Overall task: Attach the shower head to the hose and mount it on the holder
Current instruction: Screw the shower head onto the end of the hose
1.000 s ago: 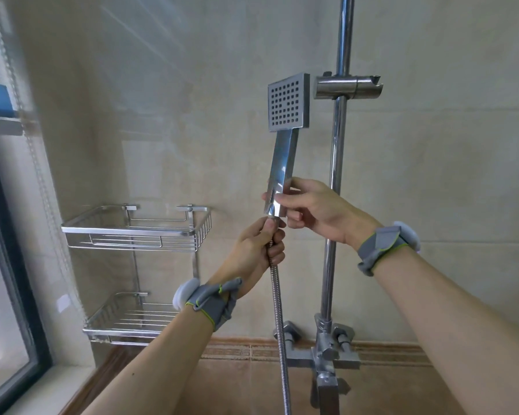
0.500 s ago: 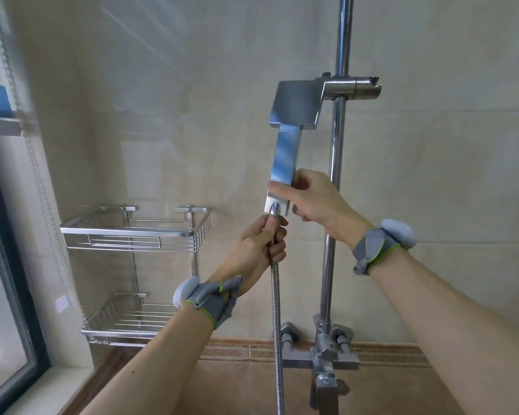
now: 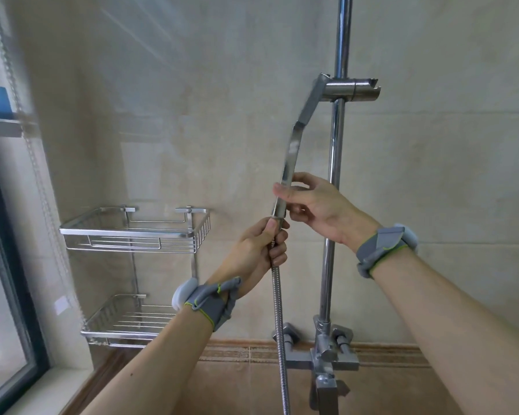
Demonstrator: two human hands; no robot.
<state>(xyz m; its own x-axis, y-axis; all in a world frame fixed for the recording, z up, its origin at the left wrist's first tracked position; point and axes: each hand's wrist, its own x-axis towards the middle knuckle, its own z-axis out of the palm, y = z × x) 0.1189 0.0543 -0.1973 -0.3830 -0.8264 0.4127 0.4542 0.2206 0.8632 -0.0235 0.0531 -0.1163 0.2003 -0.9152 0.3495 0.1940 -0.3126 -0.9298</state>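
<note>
The chrome shower head [image 3: 294, 145] stands upright, seen edge-on, its square face turned sideways and its top touching the left end of the holder [image 3: 352, 90] on the vertical rail [image 3: 336, 163]. My right hand [image 3: 315, 205] pinches the lower part of its handle. Just below, my left hand [image 3: 258, 250] is closed around the top end of the ribbed metal hose [image 3: 279, 324], right at the joint with the handle. The joint itself is hidden by my fingers. The hose hangs straight down past the bottom edge.
A two-tier wire shelf [image 3: 135, 232] is fixed to the tiled wall on the left. The mixer valve [image 3: 327, 351] sits at the foot of the rail. A window frame [image 3: 15, 295] and sill run along the far left.
The shower head has turned about its long axis: its perforated face showed first, then its back, now only its edge. My right hand shifted its grip on the handle; the left kept hold of the hose end.
</note>
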